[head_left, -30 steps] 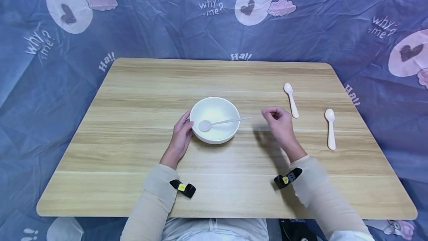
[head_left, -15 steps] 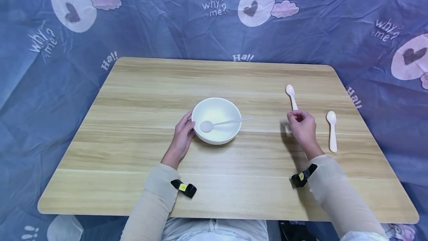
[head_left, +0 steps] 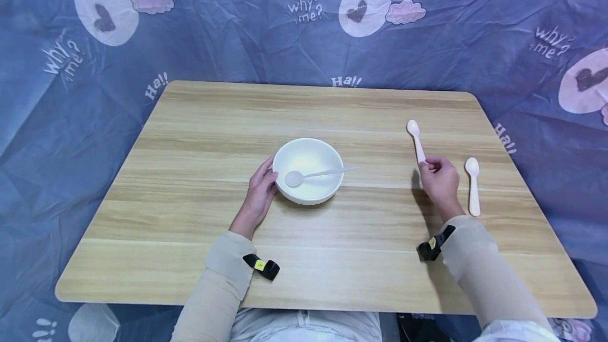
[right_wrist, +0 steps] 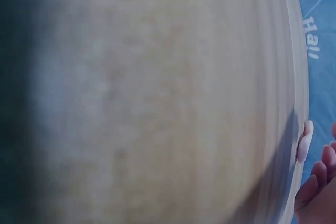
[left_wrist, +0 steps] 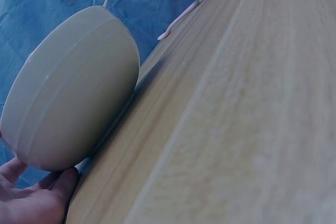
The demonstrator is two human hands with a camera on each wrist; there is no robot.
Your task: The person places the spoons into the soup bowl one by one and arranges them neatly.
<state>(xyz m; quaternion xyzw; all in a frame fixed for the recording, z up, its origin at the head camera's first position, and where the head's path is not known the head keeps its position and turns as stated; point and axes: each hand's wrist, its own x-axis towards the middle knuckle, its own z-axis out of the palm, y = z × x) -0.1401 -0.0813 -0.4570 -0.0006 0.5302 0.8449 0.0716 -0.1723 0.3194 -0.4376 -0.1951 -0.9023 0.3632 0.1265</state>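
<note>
My left hand [head_left: 258, 191] holds the white bowl [head_left: 309, 194] by its left side, thumb at the rim and fingers against the wall. Across the bowl lies a pale spoon [head_left: 294, 178], its handle jutting over the right rim. Further right, my right hand [head_left: 442, 181], fingers bent, is at the near end of another pale spoon [head_left: 417, 141], covering its handle tip in the head view. A blue gap shows between these fingers and that spoon in the right wrist view, so whether they pinch it is unclear. The left wrist view shows the bowl's outer wall [left_wrist: 79, 82].
One more pale spoon [head_left: 473, 186] lies to the right of my right hand, near the right side of the wooden table [head_left: 199, 146]. Blue patterned cloth [head_left: 237, 25] hangs behind the table. Each sleeve carries a black strap camera, such as the right one [head_left: 434, 244].
My right hand has moved right from beside the bowl to the handle end of the upper spoon. The left hand, the bowl and the spoons stay in place.
</note>
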